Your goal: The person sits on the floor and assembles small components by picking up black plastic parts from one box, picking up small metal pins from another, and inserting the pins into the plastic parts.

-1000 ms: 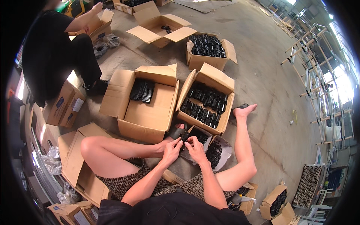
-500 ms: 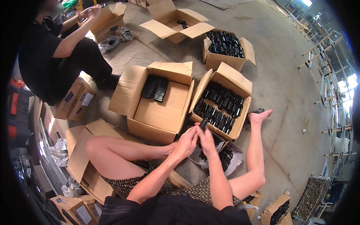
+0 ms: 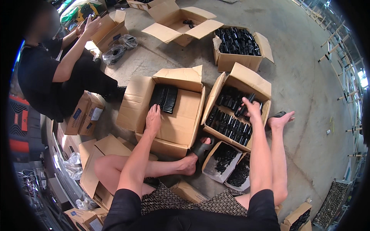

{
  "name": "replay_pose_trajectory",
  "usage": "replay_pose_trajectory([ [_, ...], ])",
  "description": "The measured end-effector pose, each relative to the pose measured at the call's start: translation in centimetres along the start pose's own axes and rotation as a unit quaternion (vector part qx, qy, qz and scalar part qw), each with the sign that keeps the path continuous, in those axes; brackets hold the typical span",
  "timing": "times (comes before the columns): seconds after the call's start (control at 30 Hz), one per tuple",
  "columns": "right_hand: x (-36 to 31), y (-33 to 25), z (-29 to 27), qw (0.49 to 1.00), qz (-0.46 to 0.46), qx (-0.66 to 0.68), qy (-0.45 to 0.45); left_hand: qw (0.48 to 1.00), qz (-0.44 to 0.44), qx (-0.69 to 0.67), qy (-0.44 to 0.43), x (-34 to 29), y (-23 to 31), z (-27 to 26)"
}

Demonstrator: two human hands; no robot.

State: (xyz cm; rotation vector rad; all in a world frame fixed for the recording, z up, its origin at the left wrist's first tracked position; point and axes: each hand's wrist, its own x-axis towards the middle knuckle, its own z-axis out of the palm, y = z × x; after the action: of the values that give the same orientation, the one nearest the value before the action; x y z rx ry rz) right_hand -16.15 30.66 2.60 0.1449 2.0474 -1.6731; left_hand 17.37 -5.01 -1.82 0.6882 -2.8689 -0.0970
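Observation:
My left hand [image 3: 153, 119] reaches over the near wall of the left carton [image 3: 187, 109]. Its fingers are closed at the near end of a neat stack of black plastic parts [image 3: 166, 98], pinching one at the edge. My right hand [image 3: 252, 109] is down in the right carton [image 3: 246, 84], its fingers closed round a black plastic part [image 3: 250, 97]. More such black parts [image 3: 233, 127] lie in rows in that carton. Their exact kind is too small to make out.
Two small boxes of tiny black pieces [image 3: 224, 159] stand between my legs. Behind are an open carton [image 3: 200, 27] with a few black parts and a full carton [image 3: 239, 61]. Another person [image 3: 58, 81] sits at the left. Metal racks [image 3: 343, 73] line the right.
My hands were together over the small boxes, holding one black part. They have parted: the left moved forward into the left carton, the right into the right carton.

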Motion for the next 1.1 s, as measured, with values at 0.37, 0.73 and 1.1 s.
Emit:
replay_pose_trajectory([
  [0.37,-8.7,6.6,-0.1,0.984,-0.081,-0.158,-0.019,0.999,0.039,0.024,-0.016,0.6,-0.8,0.4],
  [0.73,-22.2,2.8,-2.4,0.992,-0.051,-0.089,-0.068,0.955,0.016,-0.168,-0.243,0.1,4.2,-2.7],
  [1.1,-28.0,4.8,5.7,0.939,0.009,0.200,-0.280,0.711,-0.059,-0.582,-0.391,-7.0,14.9,-15.7],
])
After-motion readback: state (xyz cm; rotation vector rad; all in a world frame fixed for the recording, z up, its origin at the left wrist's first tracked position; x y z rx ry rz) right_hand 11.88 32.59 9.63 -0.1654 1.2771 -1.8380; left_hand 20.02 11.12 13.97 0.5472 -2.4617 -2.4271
